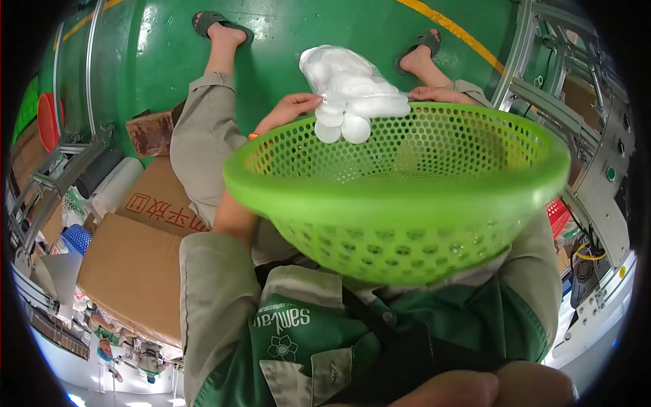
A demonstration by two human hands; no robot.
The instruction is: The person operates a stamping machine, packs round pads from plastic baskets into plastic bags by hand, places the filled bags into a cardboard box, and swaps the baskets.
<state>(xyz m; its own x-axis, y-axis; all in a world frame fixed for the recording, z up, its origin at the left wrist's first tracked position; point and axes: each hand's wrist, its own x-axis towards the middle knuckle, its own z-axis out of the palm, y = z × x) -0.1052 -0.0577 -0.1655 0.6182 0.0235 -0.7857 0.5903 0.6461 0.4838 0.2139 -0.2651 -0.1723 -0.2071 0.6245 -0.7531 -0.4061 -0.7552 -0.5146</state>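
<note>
A clear plastic bag [342, 71] full of white round pieces is held at the far rim of a green perforated basket [393, 203]. Several white discs [356, 129] show at the bag's lower end, over the basket's inside. My left hand [293, 110] pinches the bag's left edge between thumb and fingers. At the bag's right corner, my right hand [441, 95] has its fingertips closed on the plastic, partly behind the basket rim. The basket is tilted in front of my torso, above my lap.
Cardboard boxes [132, 271] stand at my left, with a rusty brown block [150, 133] beyond them. Metal frames [522, 68] rise on both sides. A machine panel with a green button [611, 174] is at the right. Other people [150, 363] appear small at lower left.
</note>
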